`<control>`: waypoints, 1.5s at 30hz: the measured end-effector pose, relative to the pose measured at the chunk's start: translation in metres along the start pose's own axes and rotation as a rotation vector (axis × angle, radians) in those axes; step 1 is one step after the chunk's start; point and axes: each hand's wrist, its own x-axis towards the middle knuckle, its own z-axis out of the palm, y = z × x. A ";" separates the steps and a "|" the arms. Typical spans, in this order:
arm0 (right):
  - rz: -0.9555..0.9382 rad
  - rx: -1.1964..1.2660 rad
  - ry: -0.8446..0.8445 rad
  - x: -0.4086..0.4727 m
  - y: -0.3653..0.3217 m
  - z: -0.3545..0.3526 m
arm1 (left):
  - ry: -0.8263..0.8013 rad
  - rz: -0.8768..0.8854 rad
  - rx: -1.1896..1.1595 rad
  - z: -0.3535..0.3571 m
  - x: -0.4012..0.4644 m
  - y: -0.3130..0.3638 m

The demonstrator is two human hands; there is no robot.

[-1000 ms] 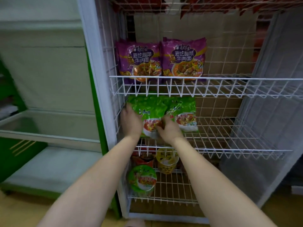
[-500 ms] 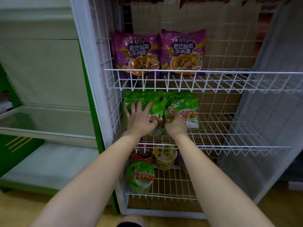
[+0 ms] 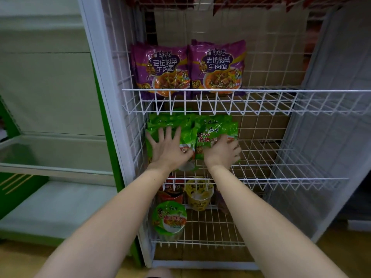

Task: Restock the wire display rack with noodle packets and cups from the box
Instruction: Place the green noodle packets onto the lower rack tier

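A: Why is the left hand spread flat like that, mid-frame?

B: Its fingers are straight and fanned, palm against the left green packets. Nothing is curled round them. My read is that it presses the stack back so it stands against the rear of the middle shelf and doesn't slump forward.

A: And the right hand?

B: It's just to the right, on the right green packets. The fingers bend round the lower right edge of the front packet, so it looks like a hold rather than a push. Probably it is squaring that stack up beside the other.

A: So the greens sit at the left of that shelf?

B: Yes, two stacks touching each other, hard against the rack's left side. The rest of the shelf runs off to the right of the frame as bare wire.

A: Above them?

B: Two purple packets upright side by side, leaning back behind the front lip of the upper shelf. The lip keeps them facing out.

A: Below?

B: Cups at lower centre: a green cup near the front, tipped so its lid faces us, a yellow cup and a red one behind it.

A: The box?

B: Not in the frame. I judge the restocking to be well short of done.
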 end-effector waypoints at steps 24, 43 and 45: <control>-0.010 0.147 -0.125 0.034 0.022 0.016 | 0.133 0.081 -0.150 0.001 0.007 -0.003; -0.391 -0.193 -0.162 0.020 0.014 0.015 | 0.187 0.025 -0.151 -0.011 -0.013 0.002; -0.385 -0.238 -0.177 0.020 0.015 0.015 | 0.113 0.013 -0.097 -0.013 -0.011 0.007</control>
